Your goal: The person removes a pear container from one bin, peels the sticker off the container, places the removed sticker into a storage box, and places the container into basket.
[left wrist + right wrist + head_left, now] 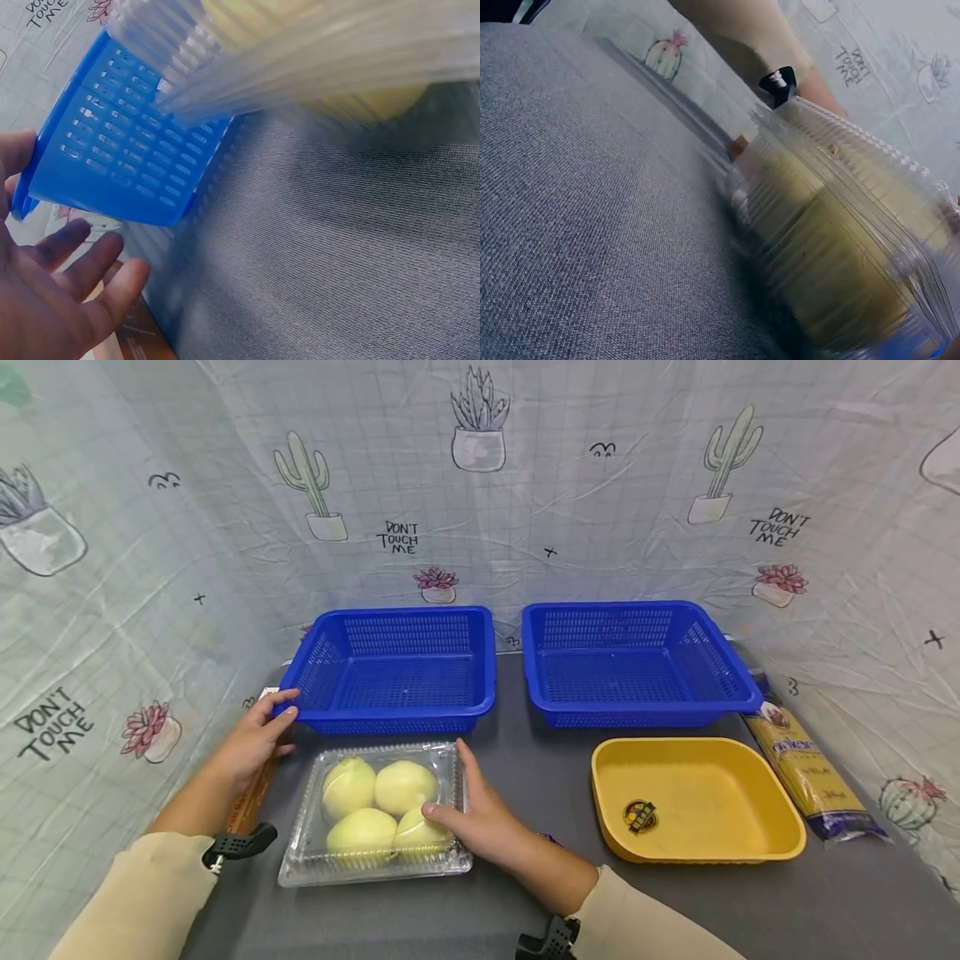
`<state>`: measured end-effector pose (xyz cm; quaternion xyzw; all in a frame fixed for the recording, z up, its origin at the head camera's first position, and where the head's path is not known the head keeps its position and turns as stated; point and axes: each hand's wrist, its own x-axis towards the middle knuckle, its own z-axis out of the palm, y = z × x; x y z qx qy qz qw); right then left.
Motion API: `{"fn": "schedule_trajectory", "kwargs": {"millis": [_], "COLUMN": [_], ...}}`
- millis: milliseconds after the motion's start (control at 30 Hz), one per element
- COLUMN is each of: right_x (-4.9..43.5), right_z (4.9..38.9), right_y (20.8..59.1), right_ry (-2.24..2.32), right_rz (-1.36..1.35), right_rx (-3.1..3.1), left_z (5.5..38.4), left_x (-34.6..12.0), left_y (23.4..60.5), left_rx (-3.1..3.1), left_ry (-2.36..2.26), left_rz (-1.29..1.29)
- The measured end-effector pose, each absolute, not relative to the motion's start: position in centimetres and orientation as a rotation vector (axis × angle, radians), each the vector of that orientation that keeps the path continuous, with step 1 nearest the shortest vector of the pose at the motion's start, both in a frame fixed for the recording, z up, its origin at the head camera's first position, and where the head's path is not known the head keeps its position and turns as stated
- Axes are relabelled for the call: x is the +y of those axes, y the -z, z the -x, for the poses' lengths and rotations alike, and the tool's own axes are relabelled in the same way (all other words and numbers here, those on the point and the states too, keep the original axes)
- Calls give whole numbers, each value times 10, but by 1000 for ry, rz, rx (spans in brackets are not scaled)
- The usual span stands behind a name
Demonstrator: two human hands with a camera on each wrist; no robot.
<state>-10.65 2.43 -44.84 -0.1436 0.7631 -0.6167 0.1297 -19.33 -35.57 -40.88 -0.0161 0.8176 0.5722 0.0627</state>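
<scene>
On the grey cloth table [525,760], the right hand [480,818] grips the clamshell of pale fruit [375,814], not yet in either empty blue basket [393,714], while the left hand [251,743] lies with straight fingers against the left basket's front corner.

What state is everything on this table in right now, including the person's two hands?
Clear fruit box: lid closed, four pale yellow fruits inside, flat on the table.
Left blue basket: upright, empty.
Right blue basket: upright, empty.
Yellow tray: upright, only a sticker inside.
Pasta packet: sealed, lying flat.
Left hand: open, fingers touching the left basket's corner.
Right hand: grips the fruit box's right side.
</scene>
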Motion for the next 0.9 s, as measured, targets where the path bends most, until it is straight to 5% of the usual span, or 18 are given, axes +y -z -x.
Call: {"fn": "schedule_trajectory", "kwargs": {"millis": [900], "right_x": [17], "right_z": [110], "right_y": [417], "right_ry": [1935], "right_rz": [239], "right_rx": [1907], "left_z": [194], "left_x": [-356], "left_y": [405], "left_rx": [2482], "left_ry": [-1625], "left_rz": [12]}}
